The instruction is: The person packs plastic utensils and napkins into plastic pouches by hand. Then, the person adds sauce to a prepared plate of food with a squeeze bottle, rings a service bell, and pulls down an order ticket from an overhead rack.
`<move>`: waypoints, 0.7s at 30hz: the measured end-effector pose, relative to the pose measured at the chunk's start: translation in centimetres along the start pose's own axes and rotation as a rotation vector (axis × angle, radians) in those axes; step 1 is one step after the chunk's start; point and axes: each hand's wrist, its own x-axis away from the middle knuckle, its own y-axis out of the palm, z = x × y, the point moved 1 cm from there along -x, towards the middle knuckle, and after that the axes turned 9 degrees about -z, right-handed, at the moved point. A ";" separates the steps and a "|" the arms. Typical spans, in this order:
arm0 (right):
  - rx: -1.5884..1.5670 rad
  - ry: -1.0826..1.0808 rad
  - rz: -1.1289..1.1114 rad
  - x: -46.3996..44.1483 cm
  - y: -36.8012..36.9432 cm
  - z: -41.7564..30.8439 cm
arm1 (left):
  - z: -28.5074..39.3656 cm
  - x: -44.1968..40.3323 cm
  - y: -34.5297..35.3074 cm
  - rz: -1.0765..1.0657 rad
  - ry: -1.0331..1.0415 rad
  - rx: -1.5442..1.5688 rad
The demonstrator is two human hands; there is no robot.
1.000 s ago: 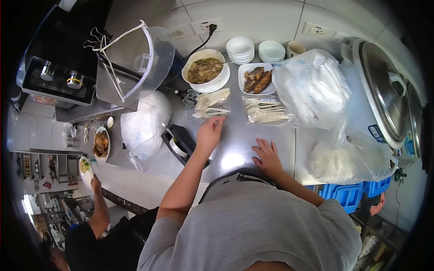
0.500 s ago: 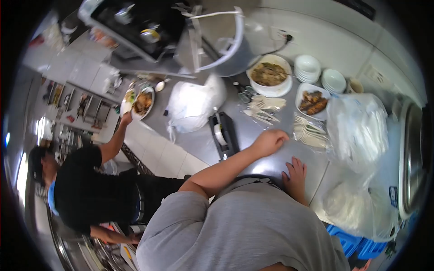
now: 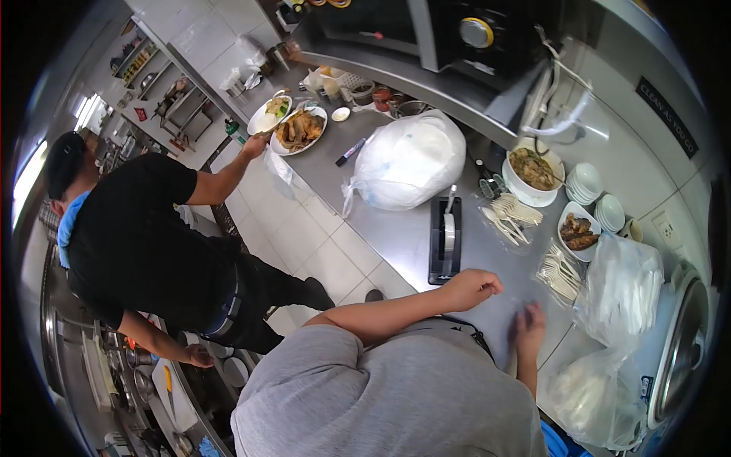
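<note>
My left hand point(image 3: 470, 290) hovers over the steel counter point(image 3: 407, 260), fingers curled in, and nothing shows in it. Just in front of it stands a black tape dispenser point(image 3: 444, 242). My right hand point(image 3: 528, 333) is near the counter's front, fingers stretched out and slightly blurred; I see nothing in it. Wrapped plastic forks point(image 3: 560, 273) lie beyond my hands, with bagged spoons and forks point(image 3: 512, 217) farther back.
A full white plastic bag point(image 3: 411, 160) and a marker point(image 3: 350, 151) are on the counter. Behind stand a bowl of stew point(image 3: 534, 169), a dish of fried food point(image 3: 579, 231) and stacked bowls point(image 3: 585, 183). At left, a co-worker point(image 3: 160, 244) reaches to a plate of fried food point(image 3: 301, 131).
The view has swung, showing more of the microwave and far counter. My left hand stays curled; my right hand has lifted slightly or shifted. The co-worker's hand remains at the plates.
</note>
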 end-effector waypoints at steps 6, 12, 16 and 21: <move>-0.266 -0.008 0.174 -2.5 1.7 -10.9 | -1.3 5.5 -5.9 0.042 0.027 0.105; -0.620 -0.113 -0.116 -5.5 13.9 -22.9 | -3.6 14.5 -17.4 0.208 -0.012 0.008; -0.555 -0.143 -0.419 -6.7 23.0 -30.7 | -5.9 22.0 -24.9 0.397 -0.206 0.021; -0.523 -0.176 -0.810 -8.4 32.5 -36.8 | -9.7 30.0 -31.2 0.674 -0.194 0.159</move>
